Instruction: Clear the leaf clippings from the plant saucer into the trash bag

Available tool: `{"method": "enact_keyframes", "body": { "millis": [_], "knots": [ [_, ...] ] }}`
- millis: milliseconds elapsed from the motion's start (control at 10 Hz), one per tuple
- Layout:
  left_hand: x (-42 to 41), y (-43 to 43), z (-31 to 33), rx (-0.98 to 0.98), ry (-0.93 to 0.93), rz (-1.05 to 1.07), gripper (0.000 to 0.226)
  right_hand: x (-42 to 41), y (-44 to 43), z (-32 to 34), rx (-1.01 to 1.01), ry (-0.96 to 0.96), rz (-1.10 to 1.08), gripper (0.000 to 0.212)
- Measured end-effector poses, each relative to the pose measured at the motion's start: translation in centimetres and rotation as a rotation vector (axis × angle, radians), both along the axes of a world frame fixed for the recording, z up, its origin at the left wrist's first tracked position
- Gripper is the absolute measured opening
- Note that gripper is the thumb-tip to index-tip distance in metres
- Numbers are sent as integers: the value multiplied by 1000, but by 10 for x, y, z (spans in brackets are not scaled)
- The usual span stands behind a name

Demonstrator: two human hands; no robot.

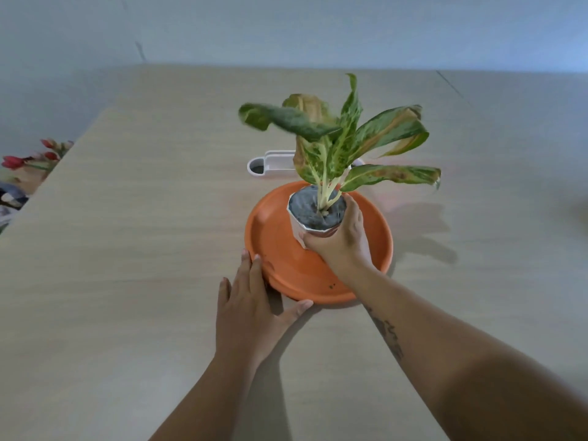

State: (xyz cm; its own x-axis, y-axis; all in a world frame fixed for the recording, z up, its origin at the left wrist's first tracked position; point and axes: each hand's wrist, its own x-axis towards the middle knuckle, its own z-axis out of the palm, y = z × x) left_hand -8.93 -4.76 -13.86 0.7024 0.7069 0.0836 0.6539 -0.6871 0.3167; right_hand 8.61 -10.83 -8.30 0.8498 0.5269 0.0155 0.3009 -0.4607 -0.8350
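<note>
An orange plant saucer point(273, 237) sits on the wooden table point(127, 249). A small white pot point(297, 229) filled with dark soil stands in the saucer and carries a plant point(337, 138) with green and yellowing leaves. My right hand point(342, 240) grips the near side of the pot, fingers wrapped around its rim. My left hand point(248, 310) rests flat against the saucer's near-left rim, fingers straight and thumb spread along the edge. A few tiny dark specks point(332, 285) lie on the saucer's near rim. I see no trash bag.
A white holder point(270, 167) with a round opening lies on the table just behind the saucer. Red flowers point(28, 159) and other items sit past the table's left edge. A pale wall runs behind the table.
</note>
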Motion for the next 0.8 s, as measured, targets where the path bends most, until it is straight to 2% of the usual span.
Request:
{"method": "enact_keyframes", "body": {
  "millis": [400, 700, 800],
  "knots": [
    [42, 20, -5, 4, -6, 77, 125, 35, 26, -5, 10, -12, 18, 105],
    [52, 23, -6, 17, -23, 69, 122, 45, 26, -6, -81, -12, 68, 118],
    [42, 19, -6, -59, -60, 63, 123, 37, 0, -6, -137, -124, 59, 102]
  ]
}}
